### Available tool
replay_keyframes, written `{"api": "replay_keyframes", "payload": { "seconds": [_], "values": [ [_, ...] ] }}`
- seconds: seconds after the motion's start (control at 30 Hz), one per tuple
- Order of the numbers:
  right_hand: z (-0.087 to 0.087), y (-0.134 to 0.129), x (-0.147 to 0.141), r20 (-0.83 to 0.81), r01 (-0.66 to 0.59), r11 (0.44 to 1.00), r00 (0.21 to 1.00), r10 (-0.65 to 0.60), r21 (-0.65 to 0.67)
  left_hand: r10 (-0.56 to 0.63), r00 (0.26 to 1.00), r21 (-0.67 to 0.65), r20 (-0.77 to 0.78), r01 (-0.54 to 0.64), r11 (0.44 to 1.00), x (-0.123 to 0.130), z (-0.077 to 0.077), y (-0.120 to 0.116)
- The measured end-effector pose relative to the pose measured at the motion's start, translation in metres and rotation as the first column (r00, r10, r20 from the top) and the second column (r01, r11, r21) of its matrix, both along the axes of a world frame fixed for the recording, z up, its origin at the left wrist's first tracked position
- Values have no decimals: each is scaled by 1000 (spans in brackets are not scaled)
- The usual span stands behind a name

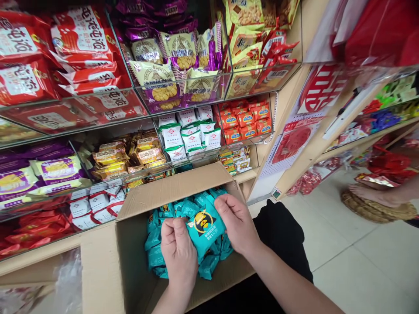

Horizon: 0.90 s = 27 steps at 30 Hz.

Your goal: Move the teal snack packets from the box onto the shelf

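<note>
A teal snack packet (207, 227) with a black and yellow round logo is stretched between my two hands, its printed side facing up. My left hand (178, 248) pinches its left edge, and my right hand (236, 220) pinches its upper right edge. Both hands are closed on it above an open cardboard box (176, 185). Inside the box lies a heap of similar teal packets (157, 244), partly hidden by my hands and the held packet.
Shelves with clear dividers (193, 83) hold red, purple, yellow, white and orange packets behind the box. A wooden post (281, 131) stands to the right. At the far right, another person's foot (373, 194) rests on a woven mat (393, 212).
</note>
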State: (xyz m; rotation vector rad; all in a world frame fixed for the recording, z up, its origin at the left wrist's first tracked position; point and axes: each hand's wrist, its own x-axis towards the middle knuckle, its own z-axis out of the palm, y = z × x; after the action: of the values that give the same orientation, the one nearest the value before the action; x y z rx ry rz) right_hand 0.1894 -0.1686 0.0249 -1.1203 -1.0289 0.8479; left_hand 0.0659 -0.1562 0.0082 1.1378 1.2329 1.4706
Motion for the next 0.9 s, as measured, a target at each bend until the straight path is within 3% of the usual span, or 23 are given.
{"api": "replay_keyframes", "payload": {
  "seconds": [0.07,0.13,0.23,0.27,0.33,0.4,0.43,0.5,0.57,0.73,0.9],
  "values": [
    [14,4,15,183,-146,988,974,136,41,-95,992,-9,-78,95,995,-7,7,5],
    [29,9,28,370,-308,950,889,271,44,-231,961,26,-149,238,971,-16,18,12],
    [46,19,38,549,-500,866,730,407,23,-492,829,-28,-268,503,864,-22,32,19],
    [48,21,38,563,-522,853,710,423,18,-535,789,-68,-303,542,838,-21,35,19],
    [44,25,31,473,-427,903,803,362,34,-474,819,-89,-324,473,877,-15,36,16],
    [31,24,19,222,-174,984,961,162,35,-279,931,-39,-235,278,960,-8,32,12],
    [22,23,12,74,-57,998,996,56,3,-193,968,-25,-158,192,981,-4,29,10],
    [4,19,-1,-163,37,996,985,-49,-78,-123,992,-23,3,123,992,1,24,10],
    [-9,14,-11,-278,26,990,959,-64,-138,-158,981,-43,114,164,985,3,21,9],
    [-11,10,-14,-87,236,965,965,-247,-118,-292,936,-83,194,312,946,3,23,1],
    [-7,11,-7,-17,198,977,980,-200,-80,-397,913,-118,98,406,906,-2,28,-2]
  ]
}}
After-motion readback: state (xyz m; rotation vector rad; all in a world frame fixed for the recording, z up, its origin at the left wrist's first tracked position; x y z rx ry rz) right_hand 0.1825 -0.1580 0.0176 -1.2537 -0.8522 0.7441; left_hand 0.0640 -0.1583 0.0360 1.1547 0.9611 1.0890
